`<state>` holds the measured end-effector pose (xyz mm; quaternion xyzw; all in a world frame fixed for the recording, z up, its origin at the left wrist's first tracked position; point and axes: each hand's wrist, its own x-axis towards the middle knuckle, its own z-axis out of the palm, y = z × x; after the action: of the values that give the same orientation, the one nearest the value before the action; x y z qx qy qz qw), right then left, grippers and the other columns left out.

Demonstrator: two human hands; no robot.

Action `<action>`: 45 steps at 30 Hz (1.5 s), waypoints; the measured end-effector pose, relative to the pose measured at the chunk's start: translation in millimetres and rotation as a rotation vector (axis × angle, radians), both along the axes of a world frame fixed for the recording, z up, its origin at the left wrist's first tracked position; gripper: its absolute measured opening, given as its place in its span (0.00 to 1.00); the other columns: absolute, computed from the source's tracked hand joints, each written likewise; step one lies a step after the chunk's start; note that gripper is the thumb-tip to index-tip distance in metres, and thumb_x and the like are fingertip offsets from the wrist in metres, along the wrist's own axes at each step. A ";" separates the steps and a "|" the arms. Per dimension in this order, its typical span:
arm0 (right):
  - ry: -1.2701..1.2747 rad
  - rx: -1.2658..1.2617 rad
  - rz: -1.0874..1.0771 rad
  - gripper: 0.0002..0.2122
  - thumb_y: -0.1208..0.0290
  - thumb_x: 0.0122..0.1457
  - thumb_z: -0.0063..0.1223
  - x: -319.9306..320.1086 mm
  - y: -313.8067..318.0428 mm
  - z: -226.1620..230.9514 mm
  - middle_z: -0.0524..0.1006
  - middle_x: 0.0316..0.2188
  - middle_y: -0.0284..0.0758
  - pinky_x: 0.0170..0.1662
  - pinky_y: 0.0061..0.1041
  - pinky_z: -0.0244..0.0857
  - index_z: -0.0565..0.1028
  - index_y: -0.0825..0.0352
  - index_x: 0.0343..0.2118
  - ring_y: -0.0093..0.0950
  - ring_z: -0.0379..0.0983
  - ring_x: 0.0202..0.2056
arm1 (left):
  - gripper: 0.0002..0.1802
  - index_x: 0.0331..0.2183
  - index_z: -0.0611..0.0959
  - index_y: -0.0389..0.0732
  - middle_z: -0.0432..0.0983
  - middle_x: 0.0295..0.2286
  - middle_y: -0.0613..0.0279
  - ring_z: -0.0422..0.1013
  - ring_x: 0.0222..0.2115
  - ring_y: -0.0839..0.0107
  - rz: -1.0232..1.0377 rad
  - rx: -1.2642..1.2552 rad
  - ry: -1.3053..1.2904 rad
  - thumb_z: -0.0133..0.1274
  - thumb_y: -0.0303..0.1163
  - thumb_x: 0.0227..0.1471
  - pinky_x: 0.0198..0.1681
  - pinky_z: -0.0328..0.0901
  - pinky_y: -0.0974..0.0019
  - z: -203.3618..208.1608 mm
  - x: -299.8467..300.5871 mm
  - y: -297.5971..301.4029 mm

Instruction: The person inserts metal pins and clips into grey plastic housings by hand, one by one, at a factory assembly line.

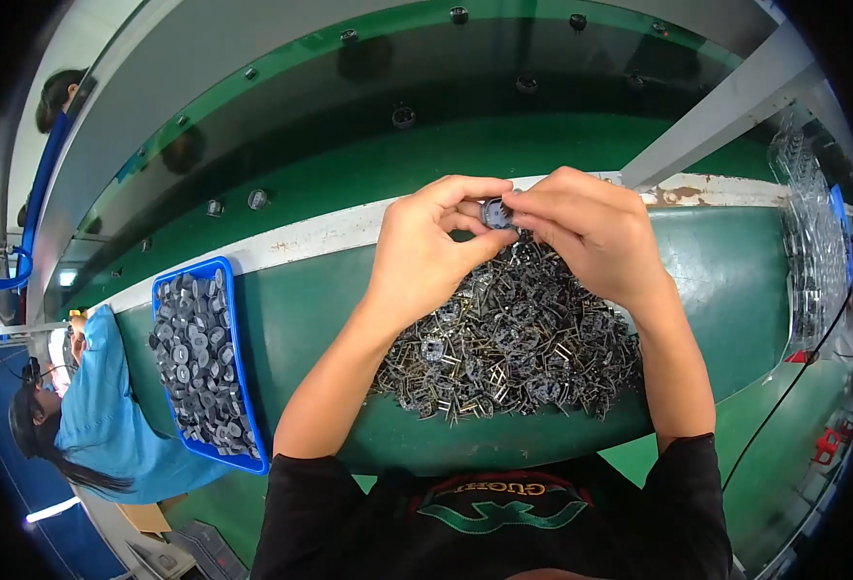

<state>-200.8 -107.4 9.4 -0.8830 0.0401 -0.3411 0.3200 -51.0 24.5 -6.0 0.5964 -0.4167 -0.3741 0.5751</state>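
Note:
Over the near edge of a pile of small parts, my two hands meet at chest height. Between the thumb and fingers of my left hand (425,246) is a small round grey plastic housing (495,214), its hollow face turned partly upward. My right hand (602,230) is closed in a pinch at the housing's right edge; whatever its fingertips grip is hidden by them. Below both hands lies the heap of dark plastic parts with thin metal pins (504,348), spread on the green worktop (301,319).
On my left a blue tray (245,396) is full of grey round caps (194,358). Beyond a white ledge (339,230), a green conveyor belt (339,174) carries spaced-out small parts. Stacked clear plastic trays (804,242) stand at right. A person in blue (117,406) sits at far left.

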 end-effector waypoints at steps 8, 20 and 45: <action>-0.067 -0.096 -0.100 0.08 0.84 0.47 0.62 0.8 10.0 1.0 0.75 0.30 0.32 0.28 0.25 0.71 0.80 0.69 0.32 0.29 0.76 0.27 | 0.24 0.47 0.79 0.28 0.79 0.43 0.52 0.78 0.40 0.68 0.045 -0.064 -0.108 0.60 0.10 0.44 0.43 0.76 0.69 5.0 -9.1 -0.3; -0.042 -0.130 -0.140 0.10 0.83 0.44 0.58 5.0 13.3 -9.9 0.73 0.30 0.35 0.33 0.30 0.70 0.78 0.69 0.33 0.34 0.74 0.32 | 0.23 0.48 0.78 0.26 0.80 0.42 0.49 0.78 0.40 0.69 -0.038 -0.019 0.313 0.58 0.11 0.48 0.46 0.74 0.68 10.1 -0.2 -4.1; 0.335 0.146 0.094 0.09 0.86 0.55 0.51 -5.2 -21.2 -22.9 0.71 0.32 0.39 0.40 0.33 0.66 0.80 0.69 0.35 0.38 0.72 0.36 | 0.22 0.47 0.83 0.42 0.76 0.49 0.46 0.72 0.47 0.53 0.447 0.403 -1.134 0.60 0.31 0.47 0.54 0.65 0.56 -40.5 174.7 20.3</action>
<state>-206.1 -128.6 -13.5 -0.9027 0.0763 -0.1703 0.3876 123.7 44.7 -46.4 0.8706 -0.4430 0.0576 0.2059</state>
